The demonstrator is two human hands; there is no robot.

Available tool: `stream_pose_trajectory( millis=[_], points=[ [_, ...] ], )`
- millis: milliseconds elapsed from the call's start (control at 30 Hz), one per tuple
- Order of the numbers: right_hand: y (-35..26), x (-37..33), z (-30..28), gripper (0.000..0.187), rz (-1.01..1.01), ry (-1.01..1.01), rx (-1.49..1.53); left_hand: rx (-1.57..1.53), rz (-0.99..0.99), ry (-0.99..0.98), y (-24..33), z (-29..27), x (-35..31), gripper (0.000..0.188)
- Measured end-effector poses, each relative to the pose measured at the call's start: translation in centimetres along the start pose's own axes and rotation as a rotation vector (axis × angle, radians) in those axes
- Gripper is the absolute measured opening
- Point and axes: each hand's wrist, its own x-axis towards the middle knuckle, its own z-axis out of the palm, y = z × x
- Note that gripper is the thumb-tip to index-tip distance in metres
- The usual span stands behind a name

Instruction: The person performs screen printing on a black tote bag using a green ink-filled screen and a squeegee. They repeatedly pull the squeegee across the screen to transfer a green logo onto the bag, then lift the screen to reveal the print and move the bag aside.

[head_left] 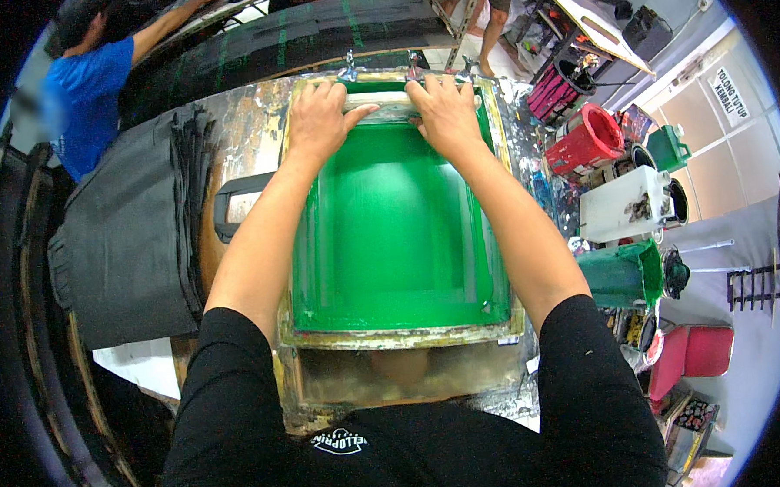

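A green screen-printing screen point(390, 235) in a worn, paint-stained frame point(403, 337) lies in front of me, wet-looking green ink spread over its mesh. Across its far end lies a squeegee point(382, 109) with a pale, ink-smeared handle. My left hand point(319, 120) is closed over the left part of the squeegee, thumb pointing inward. On the right part, my right hand point(445, 117) grips it with fingers curled over the far side. Both arms reach forward over the screen. The squeegee's blade is hidden. A black strap loop point(239, 205) sticks out left of the frame.
A stack of black fabric pieces point(133, 229) lies at left. Along the right stand a red bucket point(587, 139), a white jerrycan point(621, 203) and a green ink container point(622, 272). Metal clamps point(350, 68) sit behind the frame. A person in blue point(96, 91) works at far left.
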Motion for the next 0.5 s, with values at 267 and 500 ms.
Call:
stream_pose_trajectory(
  millis=[267,500],
  points=[
    [-2.8,-6.2,-3.7,0.034,-0.011,0.018,0.003,-0.013,0.012,-0.021,3.5,-5.6,-4.6,0.060],
    [-6.1,-12.7,-9.1,0.028,-0.011,-0.020,0.040,-0.037,0.004,-0.104,7.7,-12.3,-9.3,0.057]
  ],
)
